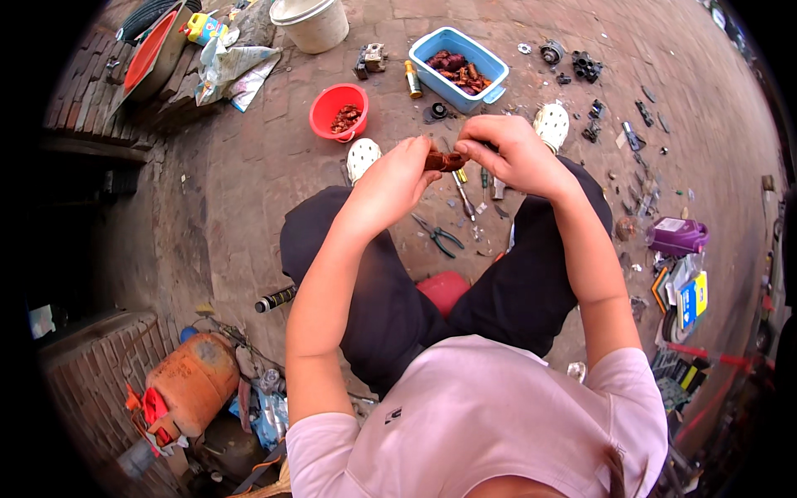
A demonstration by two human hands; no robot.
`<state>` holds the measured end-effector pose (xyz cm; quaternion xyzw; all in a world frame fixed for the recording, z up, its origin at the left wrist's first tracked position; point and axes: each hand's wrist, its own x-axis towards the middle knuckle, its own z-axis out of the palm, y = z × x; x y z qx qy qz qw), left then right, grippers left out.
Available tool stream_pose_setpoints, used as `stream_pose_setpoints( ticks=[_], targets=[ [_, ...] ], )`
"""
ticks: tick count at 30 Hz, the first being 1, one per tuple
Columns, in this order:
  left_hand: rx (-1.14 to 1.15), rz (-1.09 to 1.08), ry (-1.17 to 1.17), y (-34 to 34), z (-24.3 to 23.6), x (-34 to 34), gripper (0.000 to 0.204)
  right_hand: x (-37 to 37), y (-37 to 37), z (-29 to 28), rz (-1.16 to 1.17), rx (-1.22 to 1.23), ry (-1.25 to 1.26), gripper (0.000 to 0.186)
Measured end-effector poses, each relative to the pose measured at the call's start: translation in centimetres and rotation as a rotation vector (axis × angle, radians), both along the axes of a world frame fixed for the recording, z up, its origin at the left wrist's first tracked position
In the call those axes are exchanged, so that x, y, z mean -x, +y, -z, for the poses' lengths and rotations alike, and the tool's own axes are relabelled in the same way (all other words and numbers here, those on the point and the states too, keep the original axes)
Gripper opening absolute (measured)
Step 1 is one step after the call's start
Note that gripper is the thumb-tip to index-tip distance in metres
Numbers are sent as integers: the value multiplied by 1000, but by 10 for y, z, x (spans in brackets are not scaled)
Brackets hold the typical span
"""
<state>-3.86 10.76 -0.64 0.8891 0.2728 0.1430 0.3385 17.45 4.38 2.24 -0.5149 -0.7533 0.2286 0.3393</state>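
Between my two hands, above the ground and between my knees, is a short reddish-brown bundle (446,162) that looks like a coil of copper wire. My left hand (397,184) closes around its left end. The fingers of my right hand (516,156) pinch at its right end, where thin strands seem to show. Beyond my hands stands a blue basin (496,93) holding several similar dark red-brown bundles. A red bucket (318,116) to its left contains small coppery pieces.
Pliers (438,236), a screwdriver (465,197) and a hammer head (498,189) lie between my feet. Dark metal parts (586,66) scatter to the right, near a purple jug (677,236). A whitish bucket (311,25) stands far left; a rusty gas cylinder (193,383) lies near left.
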Motion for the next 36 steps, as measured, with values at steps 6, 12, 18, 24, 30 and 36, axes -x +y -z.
stream_pose_setpoints(
  ticks=[6,12,18,24,30,36],
  targets=[
    [257,139,-202,-8,-9,-7,32,-1,10,10,241,-1,205,16],
    [561,-291,-573,-1,-16,-2,37,21,12,26,178,163,243,11],
    [318,-134,-624,-5,-12,4,36,24,8,23,228,118,181,15],
    [450,19,-542,-9,-18,4,35,15,21,16,472,-253,175,16],
    [570,113,-412,-8,-24,1,35,10,27,8,589,-400,220,17],
    [541,131,-510,-9,-23,5,35,5,37,19,625,-394,168,17]
  ],
)
